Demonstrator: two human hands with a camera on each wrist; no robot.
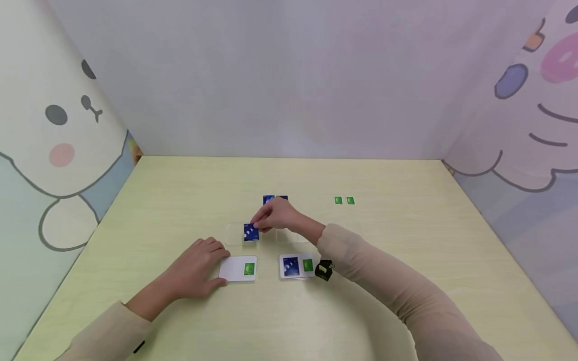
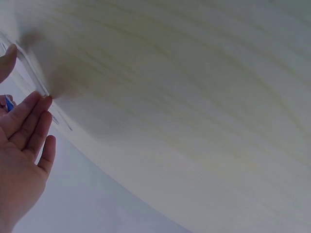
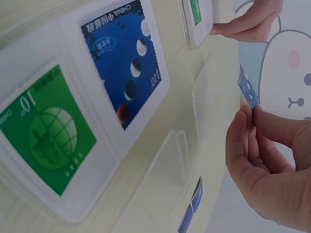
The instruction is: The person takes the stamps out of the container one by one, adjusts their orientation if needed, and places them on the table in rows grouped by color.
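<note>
Beyond the hands, two blue stamps (image 1: 269, 199) lie side by side on the counter (image 1: 388, 316), partly covered by the right hand (image 1: 276, 214) in the head view. To their right, well apart, sit two small green stamps (image 1: 350, 200). The right forearm, in a beige sleeve (image 1: 388, 281), crosses over the counter and hides part of the right clear holder (image 1: 286, 235); the left clear holder (image 1: 233, 234) lies nearer the left hand (image 1: 198, 268). A white card (image 1: 296, 275) near the right sleeve carries a large blue stamp (image 1: 291, 266) and a green stamp (image 1: 308, 265), next to each other.

The right hand pinches a dark blue stamp (image 1: 250, 232) between thumb and fingertips, and this stamp appears over the right end of the left clear holder. The left hand lies with fingers extended, its fingertips and thumb touching the left end of another white card (image 1: 232, 269), whose right half bears a single green stamp (image 1: 249, 269).

The holders are transparent, thin-walled plastic with rounded corners. The cards are smooth and white, also round-cornered. The stamps are paper with toothed edges: the large blue one shows a row of moon phases, its green neighbour a gridded globe. Pale yellow wood grain runs through the counter, and a plain, pale cloth backdrop (image 1: 289, 90) rises behind it.
</note>
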